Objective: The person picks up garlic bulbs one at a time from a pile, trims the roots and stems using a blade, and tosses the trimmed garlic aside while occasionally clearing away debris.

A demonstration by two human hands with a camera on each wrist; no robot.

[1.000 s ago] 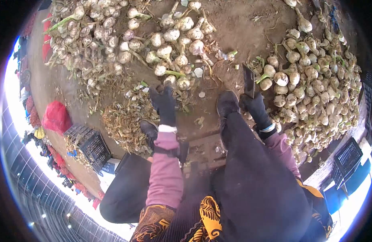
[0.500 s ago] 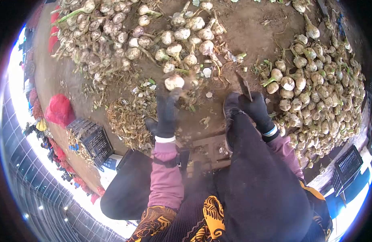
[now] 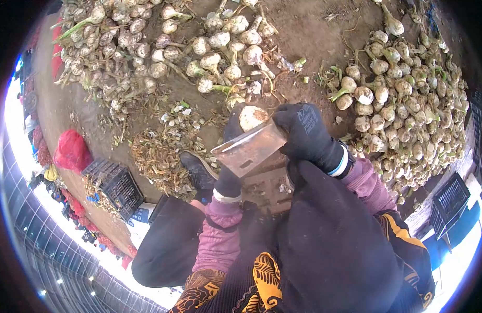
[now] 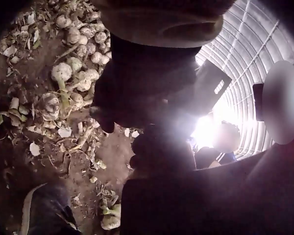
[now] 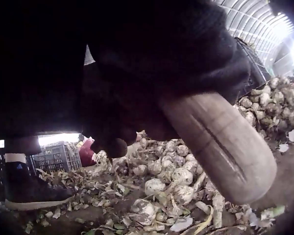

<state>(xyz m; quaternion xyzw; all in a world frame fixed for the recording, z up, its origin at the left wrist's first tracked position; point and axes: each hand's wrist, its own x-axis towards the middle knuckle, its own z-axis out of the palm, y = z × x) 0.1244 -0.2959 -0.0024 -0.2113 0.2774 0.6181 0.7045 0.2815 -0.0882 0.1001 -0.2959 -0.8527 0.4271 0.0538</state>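
In the head view my gloved left hand (image 3: 232, 129) grips a white garlic bulb (image 3: 251, 117), its brownish root end showing. My gloved right hand (image 3: 306, 133) holds a cleaver (image 3: 250, 149) whose broad, stained blade slants across in front of the left hand. The blade's upper edge is right at the bulb and covers part of the left hand. The wooden handle (image 5: 225, 147) sticks out below the dark right hand in the right wrist view. In the left wrist view the blade (image 4: 213, 88) shows its slot beyond the dark glove, and the bulb is hidden.
Garlic bulbs with stalks (image 3: 210, 60) lie ahead and to the left. A larger heap of trimmed bulbs (image 3: 408, 115) is at the right. Dry peelings (image 3: 160, 159) cover the ground by the left shoe (image 3: 198, 172). Crates (image 3: 115, 187) and a red sack (image 3: 73, 151) stand left.
The left hand picked a garlic bulb from the ground and drew it in toward the body. My right hand swung the cleaver leftward from beside the right knee to meet the bulb.
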